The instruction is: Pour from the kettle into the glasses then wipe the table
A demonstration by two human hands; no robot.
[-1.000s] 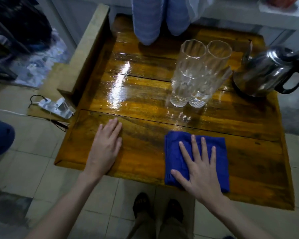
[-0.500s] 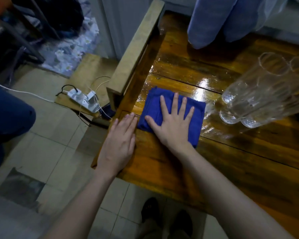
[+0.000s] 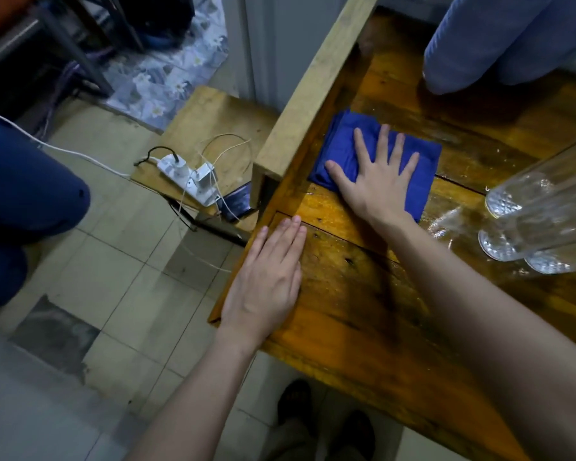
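Both hands lie flat and open: the right hand (image 3: 376,181) presses the folded blue cloth (image 3: 343,144) against the tabletop's (image 3: 363,294) left edge to wipe it. The left hand (image 3: 266,281) braces on the near-left corner, probably for balance.

cloth (image 3: 350,151) on desk (image 3: 363,294), at its far-left edge | right hand (image 3: 376,188) flat on cloth | left hand (image 3: 266,281) on desk, nearer than cloth | glasses (image 3: 539,224) right of cloth | power strip (image 3: 187,178) left of desk
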